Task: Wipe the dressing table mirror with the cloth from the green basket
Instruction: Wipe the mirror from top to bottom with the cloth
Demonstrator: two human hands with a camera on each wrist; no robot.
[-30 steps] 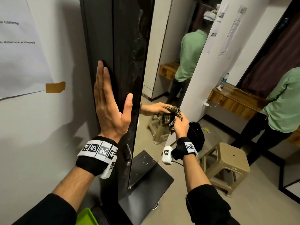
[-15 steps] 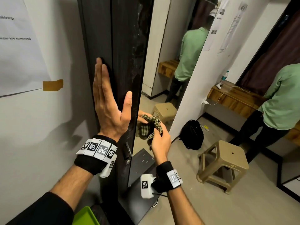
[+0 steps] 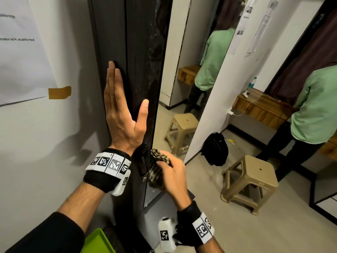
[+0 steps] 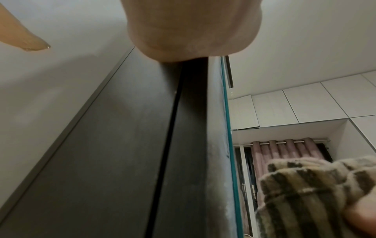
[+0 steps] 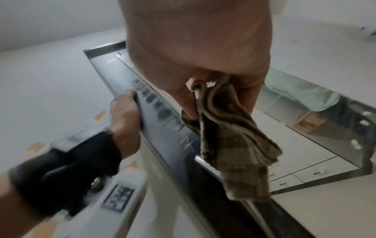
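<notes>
Left hand (image 3: 121, 114) flat, fingers straight, bracing the dark frame (image 3: 116, 42) beside the mirror (image 3: 184, 84); right hand (image 3: 170, 177) grips the bunched cloth (image 3: 156, 172) at the mirror's lower edge — advise firm, overlapping strokes.

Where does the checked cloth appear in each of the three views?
Head: checked cloth low centre, gripped by the right hand.
Left wrist: bottom right corner.
Right wrist: centre, hanging from the fingers.
Shared landmark: the dark mirror frame beside it.
</notes>
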